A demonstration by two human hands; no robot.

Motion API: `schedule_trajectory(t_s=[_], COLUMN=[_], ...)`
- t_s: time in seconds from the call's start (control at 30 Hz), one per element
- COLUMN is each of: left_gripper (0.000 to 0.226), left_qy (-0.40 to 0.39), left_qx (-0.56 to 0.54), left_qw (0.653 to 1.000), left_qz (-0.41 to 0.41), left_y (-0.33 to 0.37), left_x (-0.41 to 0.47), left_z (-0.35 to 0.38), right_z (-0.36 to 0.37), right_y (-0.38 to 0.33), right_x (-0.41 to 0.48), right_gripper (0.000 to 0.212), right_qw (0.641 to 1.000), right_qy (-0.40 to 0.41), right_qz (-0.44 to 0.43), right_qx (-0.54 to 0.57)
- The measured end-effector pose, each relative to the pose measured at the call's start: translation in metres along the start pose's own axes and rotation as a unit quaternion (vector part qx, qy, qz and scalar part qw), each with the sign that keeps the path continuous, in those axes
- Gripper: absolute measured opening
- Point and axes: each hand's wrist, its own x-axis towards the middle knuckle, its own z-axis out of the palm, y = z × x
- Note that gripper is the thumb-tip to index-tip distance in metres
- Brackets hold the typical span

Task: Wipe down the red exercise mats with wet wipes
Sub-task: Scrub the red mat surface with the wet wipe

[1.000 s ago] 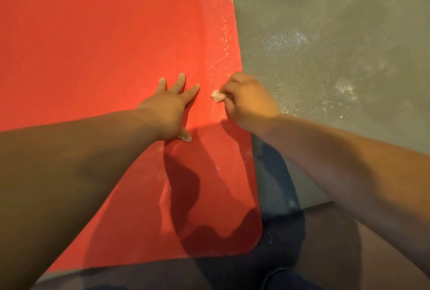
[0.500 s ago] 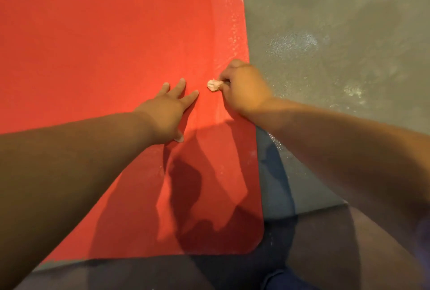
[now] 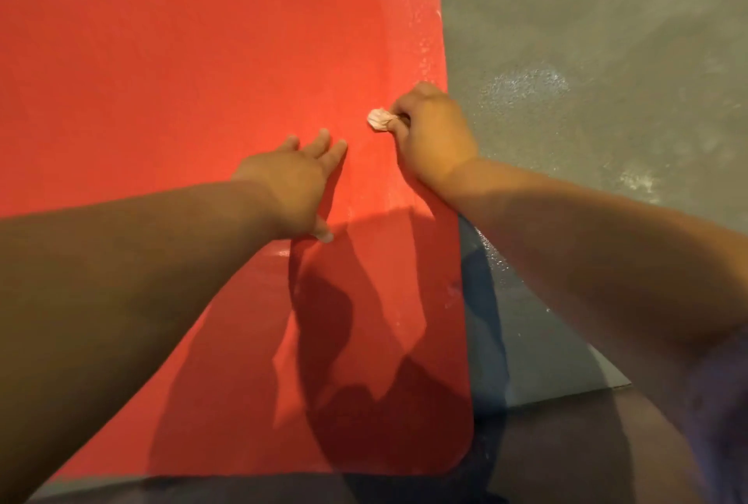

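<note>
The grey floor [image 3: 607, 38] fills the right side, speckled with pale patches; on it lies the red exercise mat [image 3: 182, 78], flat, its rounded far-right corner in view and a paler, dusty-looking band running down its right edge; a blue-grey sheet [image 3: 526, 362] shows just beside the mat's near right edge. The left hand [image 3: 291, 184] rests on the mat with fingers straight and slightly spread; the right hand [image 3: 433, 135], near the right edge, curls its fingers round a small crumpled wet wipe [image 3: 378, 120], which pokes out towards the left hand and appears to touch the mat. The step looks like scrubbing that edge band; it should go best with firm downward pressure and overlapping strokes along the edge, the flat hand pinning the mat against sliding; the wipe seems balled small, so opening it out would likely cover more per pass.
</note>
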Motion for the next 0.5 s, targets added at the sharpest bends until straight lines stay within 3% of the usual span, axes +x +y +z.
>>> schedule_trajectory(t_s=[0.1, 0.23, 0.37, 0.43, 0.5], left_gripper=[0.132, 0.13, 0.132, 0.133, 0.135], left_qy=[-0.019, -0.026, -0.04, -0.05, -0.055], left_qx=[-0.05, -0.075, -0.093, -0.098, -0.105], left_qw=[0.998, 0.996, 0.994, 0.993, 0.992], left_qz=[-0.037, -0.045, -0.046, -0.047, -0.049], left_y=[-0.004, -0.004, -0.006, -0.005, -0.003], left_x=[0.013, 0.015, 0.016, 0.018, 0.02], left_z=[-0.011, -0.005, -0.006, -0.01, -0.012], right_z=[0.004, -0.001, -0.005, -0.01, -0.013], right_y=[-0.004, -0.005, 0.004, 0.004, 0.005], right_x=[-0.037, -0.085, 0.0, 0.033, 0.041], right_gripper=[0.023, 0.01, 0.017, 0.01, 0.005], right_qw=[1.0, 0.994, 0.997, 0.995, 0.982], right_qy=[0.015, -0.053, -0.005, 0.02, 0.048], right_qz=[0.003, -0.074, 0.01, 0.061, 0.112], right_qx=[0.01, 0.067, 0.07, 0.071, 0.141])
